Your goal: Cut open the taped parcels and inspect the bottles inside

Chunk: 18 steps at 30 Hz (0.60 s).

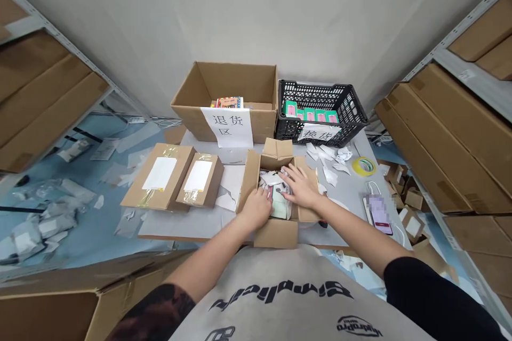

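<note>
An open cardboard box (276,236) stands at the table's front edge with its flaps folded out. Inside are crumpled white paper (272,177) and a pale green packet (279,205), partly covered. My left hand (256,208) reaches over the left side of the box, its fingers curled together against the contents; what they hold, if anything, is hidden. From the right, my right hand (299,186) comes in with fingers spread, lying over the paper and the edge of the green packet.
Two taped cartons, one large (157,176) and one small (201,180), lie left. Behind stand a big open carton (188,112) and a black crate (348,136) of green-and-pink boxes. Paper scraps (330,175), a tape roll (364,166) and a phone (378,213) are right. Shelves flank both sides.
</note>
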Each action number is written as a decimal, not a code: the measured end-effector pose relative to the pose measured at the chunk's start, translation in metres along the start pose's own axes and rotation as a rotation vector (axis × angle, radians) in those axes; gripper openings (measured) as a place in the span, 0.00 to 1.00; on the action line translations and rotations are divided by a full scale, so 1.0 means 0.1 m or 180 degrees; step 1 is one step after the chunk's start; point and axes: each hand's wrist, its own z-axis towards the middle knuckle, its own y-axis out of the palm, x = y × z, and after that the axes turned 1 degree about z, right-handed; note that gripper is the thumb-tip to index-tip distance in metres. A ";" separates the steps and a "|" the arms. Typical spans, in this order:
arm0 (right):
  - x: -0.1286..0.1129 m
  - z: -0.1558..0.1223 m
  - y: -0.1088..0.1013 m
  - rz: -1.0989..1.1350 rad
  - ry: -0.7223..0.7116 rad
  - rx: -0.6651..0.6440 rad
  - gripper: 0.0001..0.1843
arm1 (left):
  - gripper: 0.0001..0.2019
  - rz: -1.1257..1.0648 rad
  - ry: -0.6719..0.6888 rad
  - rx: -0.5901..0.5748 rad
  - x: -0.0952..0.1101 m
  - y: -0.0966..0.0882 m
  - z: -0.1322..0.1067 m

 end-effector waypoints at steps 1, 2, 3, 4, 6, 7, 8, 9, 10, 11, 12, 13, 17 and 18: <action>0.00 -0.08 0.04 0.0011 -0.0001 -0.0070 0.37 | 0.12 0.0010 -0.0058 -0.0396 -0.02 -0.04 0.15; 0.00 -0.13 0.08 0.0022 0.0007 -0.0116 0.37 | 0.13 0.0016 -0.0197 -0.0791 -0.03 -0.06 0.29; 0.01 -0.16 0.13 0.0038 0.0016 -0.0141 0.37 | 0.14 0.0055 -0.0297 -0.0913 -0.04 -0.06 0.41; 0.01 -0.17 0.17 0.0060 0.0035 -0.0138 0.36 | 0.15 0.0117 -0.0384 -0.0990 -0.04 -0.04 0.50; 0.04 -0.17 0.24 0.0114 0.0080 -0.0069 0.34 | 0.15 0.0260 -0.0534 -0.1062 0.03 0.09 0.60; 0.04 -0.16 0.26 0.0140 0.0087 -0.0022 0.32 | 0.14 0.0317 -0.0590 -0.1095 0.07 0.18 0.62; 0.06 -0.16 0.29 0.0165 0.0083 0.0027 0.29 | 0.13 0.0351 -0.0632 -0.1140 0.13 0.28 0.62; 0.07 -0.17 0.30 0.0184 0.0067 0.0067 0.27 | 0.13 0.0360 -0.0664 -0.1189 0.17 0.38 0.61; 0.08 -0.18 0.32 0.0197 0.0045 0.0095 0.24 | 0.14 0.0348 -0.0696 -0.1233 0.20 0.46 0.60; 0.09 -0.19 0.33 0.0202 0.0021 0.0109 0.23 | 0.17 0.0319 -0.0734 -0.1265 0.22 0.53 0.59; 0.10 -0.20 0.33 0.0199 0.0001 0.0116 0.22 | 0.20 0.0276 -0.0780 -0.1280 0.21 0.58 0.59; 0.11 -0.21 0.34 0.0187 -0.0015 0.0124 0.21 | 0.24 0.0221 -0.0831 -0.1272 0.19 0.60 0.59; 0.06 -0.20 0.32 0.0061 -0.0067 0.0229 0.19 | 0.28 -0.0053 -0.0986 -0.1051 0.08 0.62 0.66; 0.03 -0.19 0.31 0.0009 -0.0129 0.0213 0.18 | 0.27 -0.0100 -0.1005 -0.0974 0.07 0.63 0.67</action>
